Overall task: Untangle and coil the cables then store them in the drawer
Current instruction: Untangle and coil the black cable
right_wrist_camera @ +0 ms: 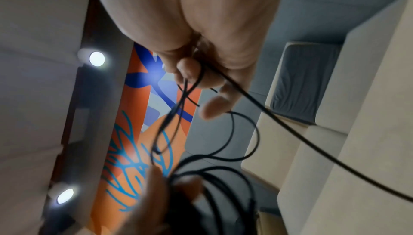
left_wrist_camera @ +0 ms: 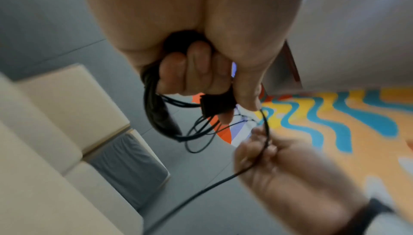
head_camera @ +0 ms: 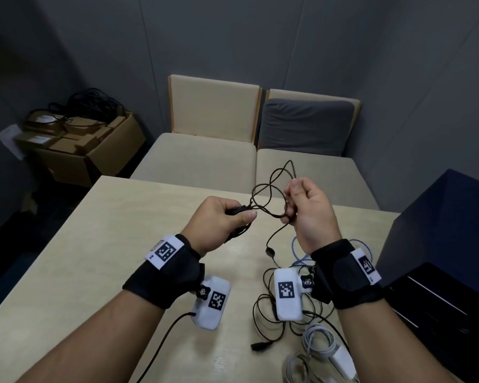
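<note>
A thin black cable hangs in loops above the table between both hands. My left hand grips a bundle of its coils and a black plug. My right hand pinches a strand of the same cable, raised a little higher. From the right hand the cable drops to an inline block and down to the table. More black cable lies tangled there with a blue cable and a grey-white cable. A dark drawer unit stands at the right.
The light wooden table holds the cable pile near its right front. Beige seats with a grey cushion stand behind it. A cardboard box with cables sits on the floor, far left.
</note>
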